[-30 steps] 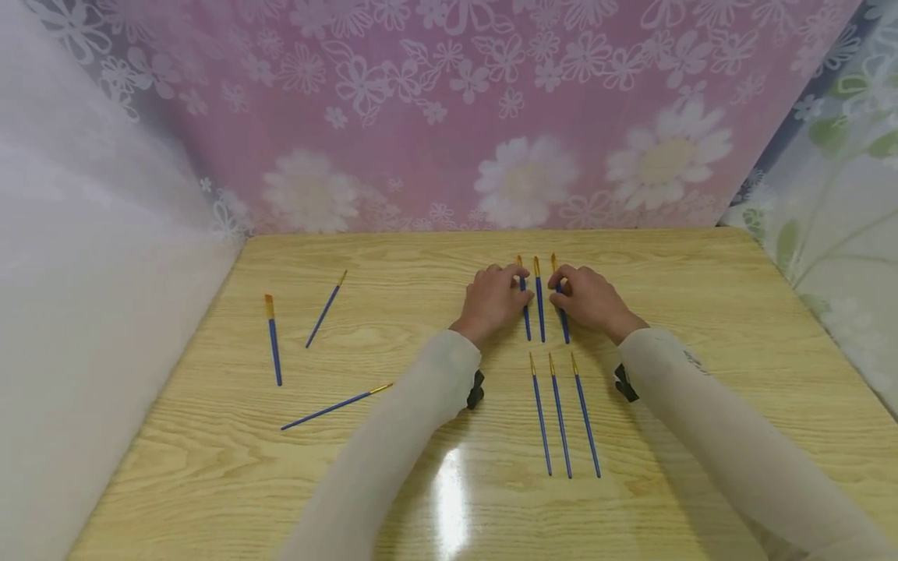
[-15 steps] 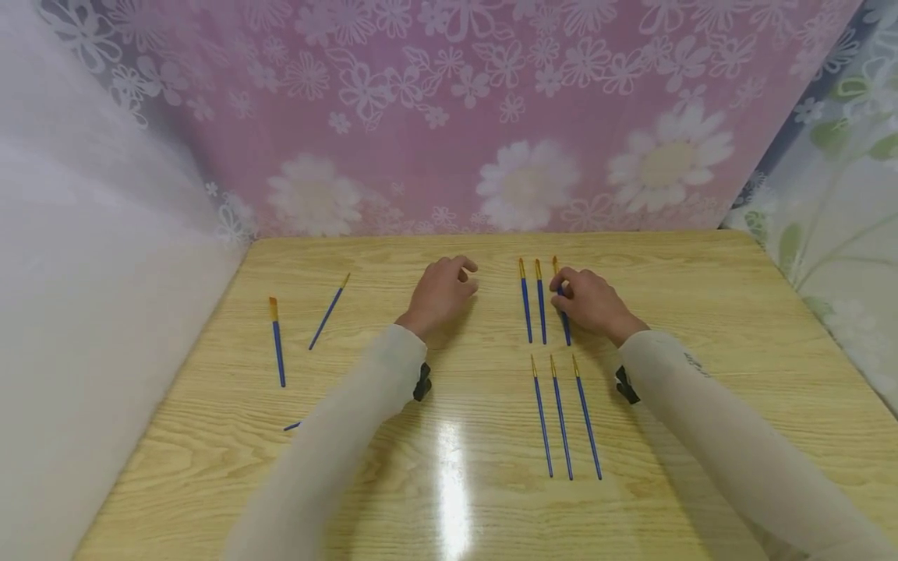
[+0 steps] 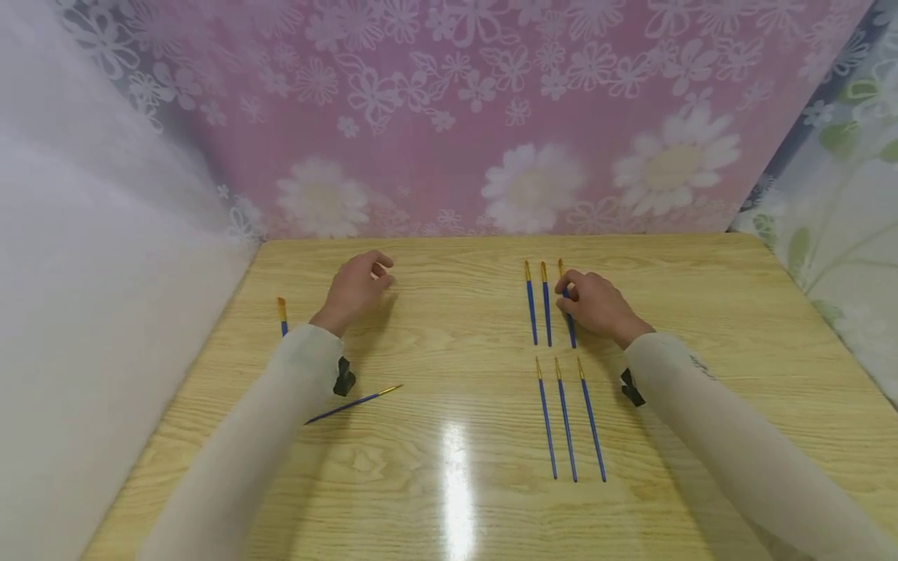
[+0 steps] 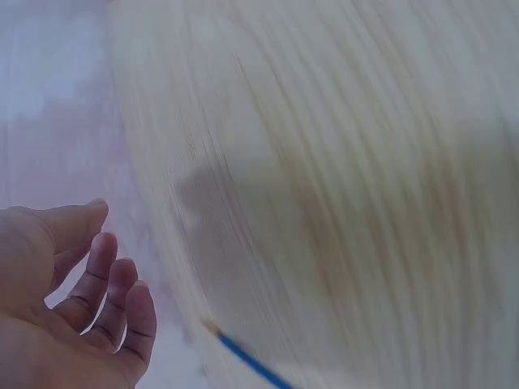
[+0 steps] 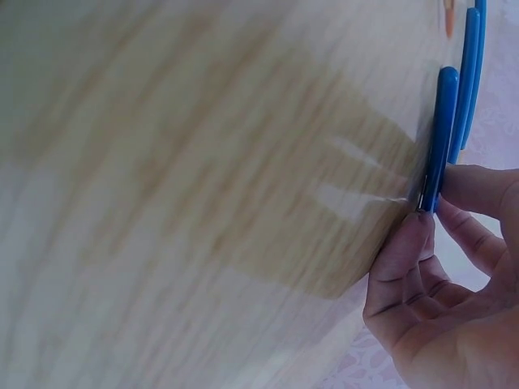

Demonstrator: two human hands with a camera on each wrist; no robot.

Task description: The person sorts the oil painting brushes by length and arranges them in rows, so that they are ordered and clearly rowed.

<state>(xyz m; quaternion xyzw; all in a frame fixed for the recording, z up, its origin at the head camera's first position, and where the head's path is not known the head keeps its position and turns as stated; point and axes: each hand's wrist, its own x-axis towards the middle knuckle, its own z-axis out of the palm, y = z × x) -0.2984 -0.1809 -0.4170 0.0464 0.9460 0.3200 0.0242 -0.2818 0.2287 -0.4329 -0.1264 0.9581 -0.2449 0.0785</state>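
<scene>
My right hand [image 3: 596,302] pinches a blue-handled paintbrush [image 5: 440,130] between thumb and fingers, at the right end of an upper row on the table. Beside it in that row lie two similar paintbrushes, a middle paintbrush [image 3: 546,312] and a left paintbrush [image 3: 531,312]. My left hand [image 3: 354,288] is over the table's far left part, fingers loosely bent, holding nothing. Near its fingers in the left wrist view lies a thin paintbrush [image 4: 247,361], hidden behind the hand and sleeve in the head view. A flat paintbrush [image 3: 282,313] is partly covered by the left sleeve.
Below the upper row, three thin paintbrushes lie side by side, among them a middle brush [image 3: 566,425]. Another thin paintbrush [image 3: 358,403] lies slantwise near the left forearm. A pink flowered curtain [image 3: 435,156] hangs behind the wooden table [image 3: 421,467].
My left hand has let go of the upper row's left paintbrush and moved left across the table to the loose brushes. My right hand stays at its paintbrush.
</scene>
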